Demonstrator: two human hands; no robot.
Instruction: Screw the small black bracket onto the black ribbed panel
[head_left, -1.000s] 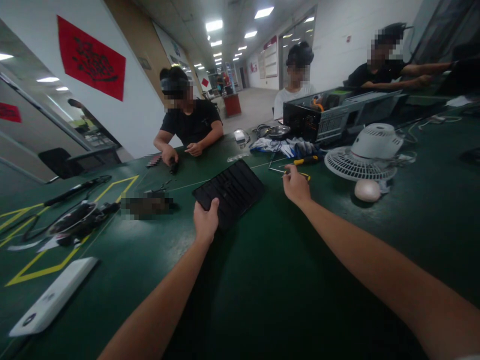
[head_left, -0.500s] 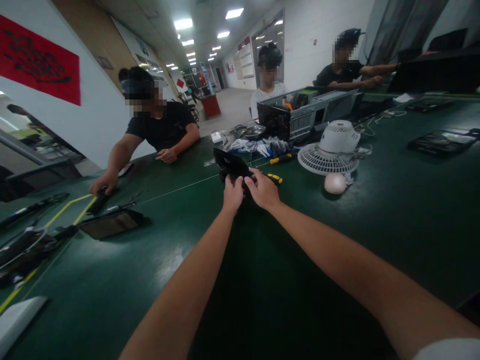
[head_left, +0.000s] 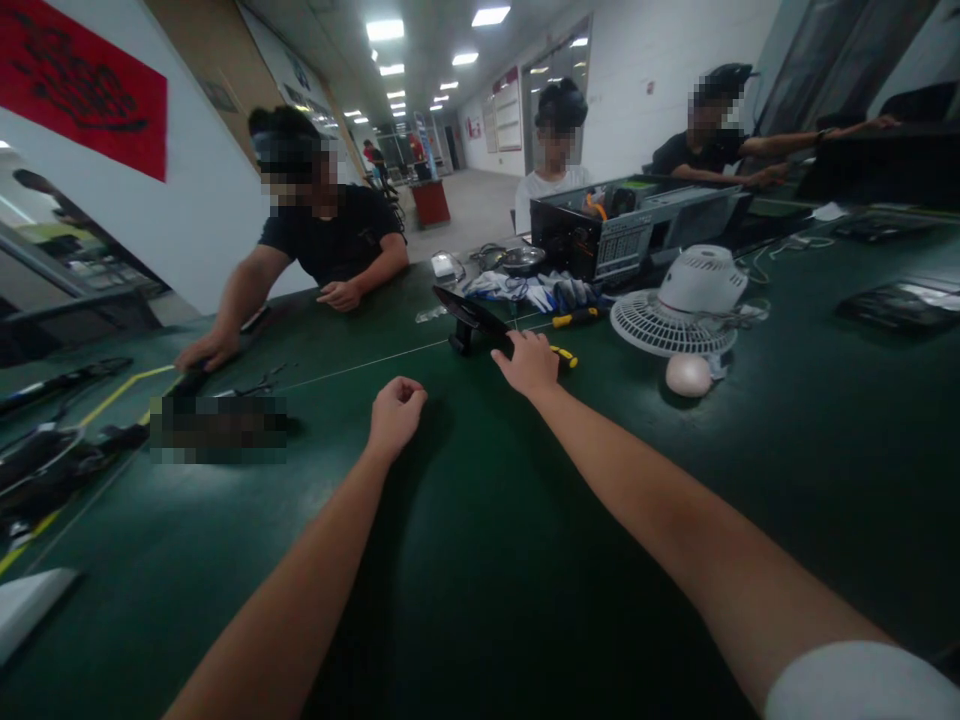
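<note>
A black stand with a flat tilted plate [head_left: 480,314] is on the green table, its short foot showing under the plate's left part. My right hand [head_left: 530,366] is at the plate's right end, fingers over its edge and thumb on the near side; the fingertips are partly hidden. My left hand [head_left: 395,418] is apart from the stand, nearer to me and to the left. Its fingers are curled in against the thumb, with nothing visible in them. A yellow-and-black tool handle [head_left: 566,356] lies just beyond my right hand.
A yellow-and-black screwdriver [head_left: 576,317], gloves [head_left: 540,290] and a metal bowl [head_left: 523,259] lie behind the stand. To the right are a white fan [head_left: 675,310] and an open computer case [head_left: 626,235]. A co-worker's hand [head_left: 210,350] rests at the left; two other people sit farther back.
My left hand has let go of the stand and moved left and toward me. My right hand stays at its right end. The plate now shows more edge-on, and the view has shifted slightly.
</note>
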